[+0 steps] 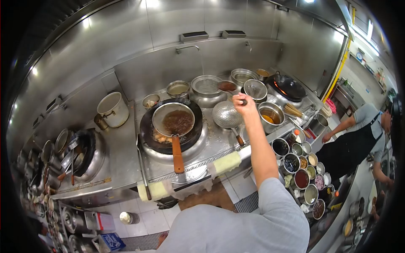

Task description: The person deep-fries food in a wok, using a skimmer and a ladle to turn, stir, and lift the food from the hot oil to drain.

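Note:
My right hand is closed around the dark handle end of a ladle, arm stretched out over the range. The ladle's bowl, reddish-brown inside, is by a round metal pot. Below the hand lies a perforated skimmer with a wooden handle. To the left, a wire strainer rests across a black wok, its wooden handle pointing toward me. Brown liquid and pale pieces of food show in the wok. A bit of skin beside my shirt may be my left hand; its fingers are hidden.
Metal seasoning pots crowd the right side, near a co-worker in a black apron. A second wok stands back right, above a pot of orange liquid. A tall pot stands left. A long-handled tool overhangs the front edge.

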`<state>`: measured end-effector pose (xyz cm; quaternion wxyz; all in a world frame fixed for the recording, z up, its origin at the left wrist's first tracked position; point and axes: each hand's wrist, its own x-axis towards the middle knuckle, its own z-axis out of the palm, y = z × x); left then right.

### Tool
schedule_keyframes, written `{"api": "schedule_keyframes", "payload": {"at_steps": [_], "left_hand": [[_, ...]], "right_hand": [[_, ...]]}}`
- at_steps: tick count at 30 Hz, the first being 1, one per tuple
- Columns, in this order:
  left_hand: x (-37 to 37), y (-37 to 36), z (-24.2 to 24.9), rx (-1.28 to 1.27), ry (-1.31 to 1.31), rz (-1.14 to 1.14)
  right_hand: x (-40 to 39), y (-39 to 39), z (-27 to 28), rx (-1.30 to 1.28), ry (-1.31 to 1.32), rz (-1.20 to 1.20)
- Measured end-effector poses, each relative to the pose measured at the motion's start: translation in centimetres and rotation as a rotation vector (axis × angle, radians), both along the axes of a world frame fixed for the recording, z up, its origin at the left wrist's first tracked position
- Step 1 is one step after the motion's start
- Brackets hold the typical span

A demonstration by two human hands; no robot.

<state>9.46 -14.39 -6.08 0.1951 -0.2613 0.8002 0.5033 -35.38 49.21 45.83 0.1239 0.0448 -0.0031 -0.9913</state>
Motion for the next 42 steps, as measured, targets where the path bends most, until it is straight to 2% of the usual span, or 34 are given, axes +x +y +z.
{"api": "schedule_keyframes", "payload": {"at_steps": [6, 8, 9, 10, 12, 14, 15, 16, 18, 19, 20, 21, 22, 23, 24, 26, 27, 28, 30, 34, 36, 38, 40, 41, 42], "left_hand": [[1.9, 2.2, 0.4, -0.12, -0.127, 0.016], [2.4, 3.1, 1.5, -0.098, -0.108, 0.025], [2.7, 3.5, 2.1, -0.081, -0.088, 0.021], [3.2, 3.1, 0.6, 0.001, -0.053, 0.036], [3.4, 3.4, 0.1, 0.171, 0.007, 0.067], [4.5, 3.3, -0.6, 0.256, 0.029, 0.116], [4.6, 3.5, -0.1, 0.345, 0.054, 0.151], [4.8, 3.5, -0.1, 0.343, 0.047, 0.154], [5.1, 3.5, -0.1, 0.13, -0.015, 0.062], [5.4, 3.0, -0.3, 0.072, -0.039, 0.03], [5.2, 2.8, 0.0, 0.038, -0.074, 0.005], [4.5, 3.1, 1.6, 0.009, -0.127, -0.007], [4.0, 4.1, 4.7, -0.025, -0.192, -0.024], [2.7, 5.2, 7.8, -0.048, -0.241, -0.036], [3.0, 4.4, 6.9, 0.033, -0.167, -0.028], [1.5, 2.6, 2.4, 0.115, 0.029, -0.1], [1.7, 1.6, 0.5, 0.115, 0.149, -0.177], [0.8, 1.5, 1.1, 0.111, 0.123, -0.187], [-1.1, 2.6, 4.3, 0.325, -0.126, 0.201], [-2.0, 2.5, 5.7, 0.434, -0.086, 0.324], [-1.5, 2.4, 5.8, 0.413, -0.076, 0.355], [0.2, 1.3, 2.9, 0.412, -0.09, 0.337], [1.4, 1.3, 2.6, 0.41, -0.107, 0.316], [2.6, 1.4, 2.6, 0.435, -0.127, 0.333], [3.5, 1.4, 2.1, 0.458, -0.147, 0.348]], "right_hand": [[-2.9, 11.6, -4.4, 0.272, -0.078, -0.179], [-3.8, 14.9, -6.2, 0.414, -0.115, -0.166], [-4.2, 16.2, -6.9, 0.563, -0.165, -0.21], [-4.7, 17.3, -7.6, 0.712, -0.215, -0.255], [-4.4, 18.7, -8.5, 1.103, -0.266, -0.247], [-3.3, 18.7, -8.2, 1.886, -0.345, -0.198], [-5.4, 21.8, -12.3, 2.446, -0.368, -0.338], [-4.3, 21.0, -12.3, 2.447, -0.369, -0.328], [-0.2, 17.6, -10.1, 2.995, -0.174, -0.506], [0.5, 15.9, -9.1, 2.986, -0.237, -0.381], [2.0, 13.7, -8.3, 2.912, -0.138, -0.473], [3.5, 11.5, -7.2, 2.789, -0.037, -0.449], [4.4, 9.3, -7.0, 2.661, 0.06, -0.418], [4.6, 8.2, -8.4, 2.562, 0.299, -0.545], [6.2, 4.6, -6.7, 2.282, 0.21, -0.327], [8.4, -0.7, -5.5, 1.939, 0.196, -0.087], [8.4, -2.2, -6.8, 1.785, 0.225, -0.032], [8.4, -3.8, -7.6, 1.731, 0.203, 0.055], [7.9, -6.8, -9.3, 1.741, 0.2, 0.129], [7.0, -11.7, -10.9, 1.768, 0.178, 0.234], [6.5, -13.6, -12.4, 1.693, 0.086, 0.306], [7.1, -16.2, -11.9, 1.667, 0.023, 0.315], [7.4, -17.7, -11.3, 1.02, -0.06, 0.387], [7.3, -18.4, -10.9, 0.845, -0.048, 0.386], [6.9, -18.7, -10.9, 0.851, -0.054, 0.389]]}}
